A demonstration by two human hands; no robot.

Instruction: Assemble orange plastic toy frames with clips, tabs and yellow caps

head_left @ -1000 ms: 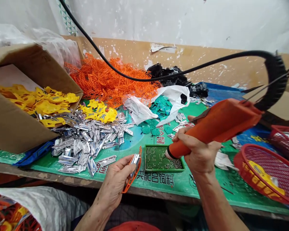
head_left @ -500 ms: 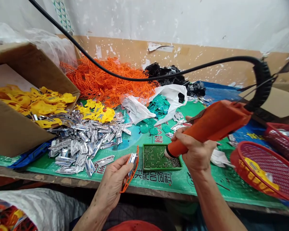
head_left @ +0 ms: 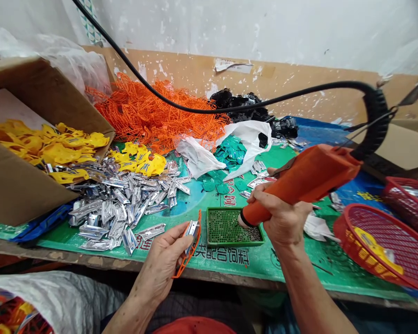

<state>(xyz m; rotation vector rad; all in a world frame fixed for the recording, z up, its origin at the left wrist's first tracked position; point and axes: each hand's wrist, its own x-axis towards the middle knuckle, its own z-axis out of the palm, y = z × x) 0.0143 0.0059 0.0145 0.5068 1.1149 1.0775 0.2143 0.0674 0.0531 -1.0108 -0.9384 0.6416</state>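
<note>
My left hand (head_left: 160,260) pinches a shiny metal plate (head_left: 192,228) together with a thin orange plastic frame (head_left: 184,269), just in front of the table edge. Wrapped around the orange body of a corded power screwdriver (head_left: 308,175) is my right hand (head_left: 285,221). The tool slants down to the left, its pale tip over the right half of a green perforated tray (head_left: 212,242). Small dark screws (head_left: 254,233) lie in that tray, thickest on the right; whether the tip touches any, I cannot tell.
Loose metal plates (head_left: 118,208) spread left, beside a tipped cardboard box (head_left: 17,195) of yellow parts. An orange frame pile (head_left: 160,116) and a white bag (head_left: 202,160) lie behind. Overhead loops a black cable (head_left: 257,102). Red baskets (head_left: 344,218) stand right; a sack (head_left: 73,297) sits lower left.
The whole view has shifted a little, so everything sits slightly further left. Both hands keep their holds, and the screwdriver tip stays over the green tray.
</note>
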